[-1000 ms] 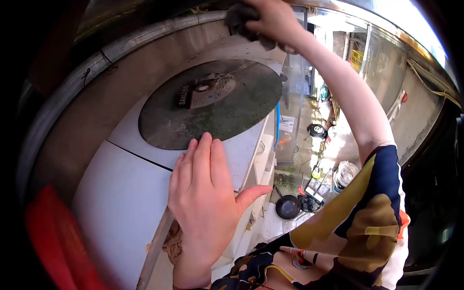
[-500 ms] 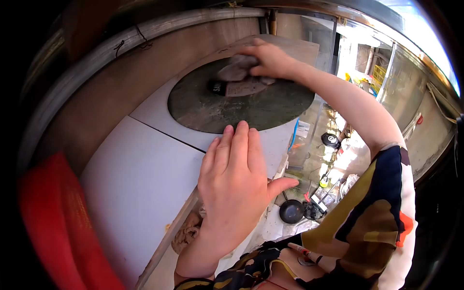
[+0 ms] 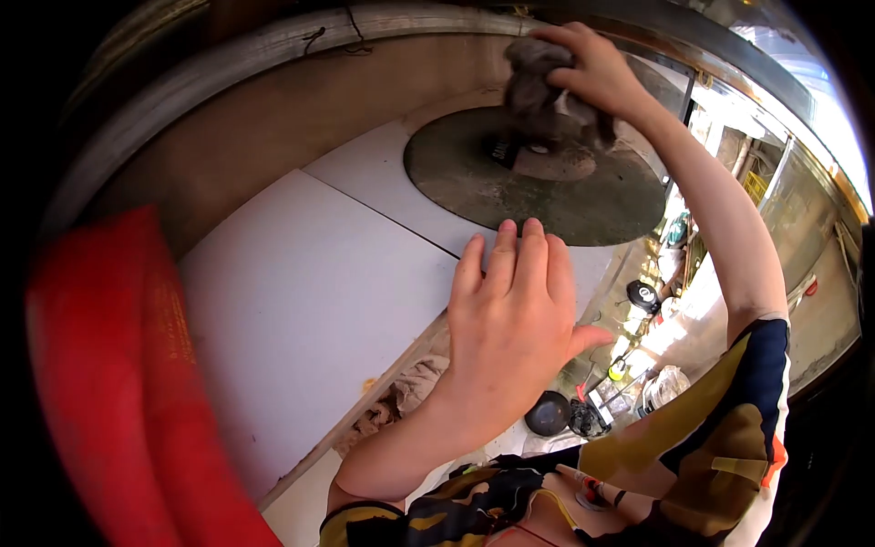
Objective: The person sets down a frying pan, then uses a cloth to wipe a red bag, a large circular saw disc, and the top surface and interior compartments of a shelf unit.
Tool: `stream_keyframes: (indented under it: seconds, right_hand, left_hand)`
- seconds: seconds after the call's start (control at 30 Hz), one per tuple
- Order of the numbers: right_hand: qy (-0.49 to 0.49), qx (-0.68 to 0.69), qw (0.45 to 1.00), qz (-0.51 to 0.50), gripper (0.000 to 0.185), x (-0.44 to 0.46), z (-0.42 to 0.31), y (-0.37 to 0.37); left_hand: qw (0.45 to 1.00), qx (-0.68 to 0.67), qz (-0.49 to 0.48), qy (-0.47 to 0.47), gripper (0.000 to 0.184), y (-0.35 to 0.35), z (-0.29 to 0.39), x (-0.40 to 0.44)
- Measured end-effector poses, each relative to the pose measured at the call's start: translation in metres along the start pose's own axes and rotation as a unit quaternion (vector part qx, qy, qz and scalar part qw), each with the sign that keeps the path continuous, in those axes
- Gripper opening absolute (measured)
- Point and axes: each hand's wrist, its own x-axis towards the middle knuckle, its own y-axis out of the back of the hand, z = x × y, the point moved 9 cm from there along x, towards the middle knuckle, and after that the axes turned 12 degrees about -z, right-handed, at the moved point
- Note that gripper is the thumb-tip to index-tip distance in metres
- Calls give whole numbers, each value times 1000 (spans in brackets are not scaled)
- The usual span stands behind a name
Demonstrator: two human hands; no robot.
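Note:
A dark, dusty round disc (image 3: 456, 178) with a label at its centre lies flat on a white surface (image 3: 301, 301). My left hand (image 3: 515, 301) is spread, its fingertips at the disc's near edge. Over the disc's far part, my right hand (image 3: 597, 73) grips a crumpled grey cloth (image 3: 538, 82), which hides part of the disc and its label. Whether the cloth touches the disc cannot be made out.
Red fabric (image 3: 109, 365) hangs at the left. Crumpled brown cloth (image 3: 415, 387) shows below the surface's front edge. A black pan (image 3: 549, 413) and a black lid (image 3: 643, 294) are on the floor at the right. A wall (image 3: 273, 137) stands behind.
The view has turned, so the disc appears farther right. My right hand with the cloth came down onto the disc, then moved toward its far side. My left hand remains at the near edge.

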Motion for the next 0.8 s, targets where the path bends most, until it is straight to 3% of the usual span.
stream_keyframes:
  seconds: [0.13, 0.2, 0.23, 0.33, 0.47, 0.57, 0.8]
  right_hand:
    - [185, 105, 976, -37, 59, 27, -110, -44]
    - [209, 69, 965, -145, 62, 23, -152, -95]
    - [211, 71, 964, -143, 62, 28, -158, -98]
    - [188, 183, 941, -214, 63, 31, -155, -117]
    - [92, 156, 964, -194, 60, 34, -94, -108]
    - [15, -10, 988, -154, 62, 16, -9, -101]
    - [-282, -213, 915, -197, 57, -91, 153, -28]
  left_hand:
    - [1000, -11, -2, 1, 89, -2, 0, -1]
    - [1000, -18, 5, 2, 88, -2, 0, -2]
    - [1000, -23, -4, 3, 87, -3, 0, -1]
    - [1000, -9, 0, -6, 86, -1, 0, -2]
    - [1000, -15, -1, 0, 86, 0, -1, 1]
    - [1000, -19, 2, -8, 85, 3, 0, 1]
    - [1000, 7, -10, -22, 88, 2, 3, 2]
